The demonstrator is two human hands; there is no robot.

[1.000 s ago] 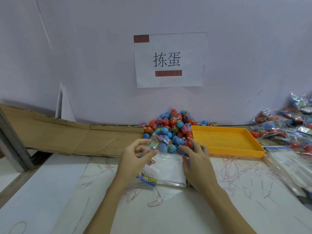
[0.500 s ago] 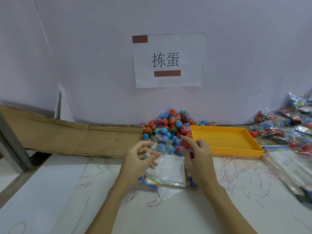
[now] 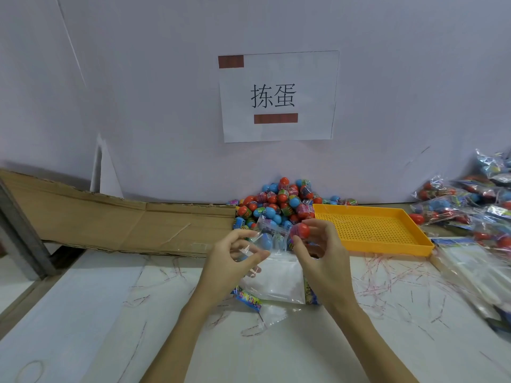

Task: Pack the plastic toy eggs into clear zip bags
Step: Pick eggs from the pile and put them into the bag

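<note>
1. My left hand (image 3: 235, 261) is curled, thumb and fingers pinching the near edge of a clear zip bag (image 3: 269, 236) and holding it up off the surface (image 3: 110, 313), its mouth turned toward my right hand
2. Inside that bag I can make out a blue egg (image 3: 266, 239) and one or two more shapes, blurred by the plastic
3. My right hand (image 3: 318, 252) grips a red egg (image 3: 301, 230) between thumb and fingertips, right at the bag's opening; whether it is already past the rim I cannot tell
4. The loose pile of toy eggs (image 3: 282, 200), red, blue and patterned, sits heaped against the back wall (image 3: 138, 92), just behind my hands
5. An orange perforated tray (image 3: 367, 228) lies just right of the pile, touching its edge
6. Flat under my hands is a stack of unfilled clear bags (image 3: 276, 283) with colourful printed headers showing at the near left corner
7. Filled bags of eggs (image 3: 470, 205) are piled at the far right, and one red egg lies loose between them and the tray
8. More flat clear bags (image 3: 475, 264) lie at the right edge, in front of the filled ones
9. A flattened cardboard sheet (image 3: 110, 222) stretches along the left, ending at the egg pile
10. A paper sign (image 3: 278, 96) with two printed characters hangs on the wall above the pile
11. Thin red strips (image 3: 387, 275) are scattered across the surface
</note>
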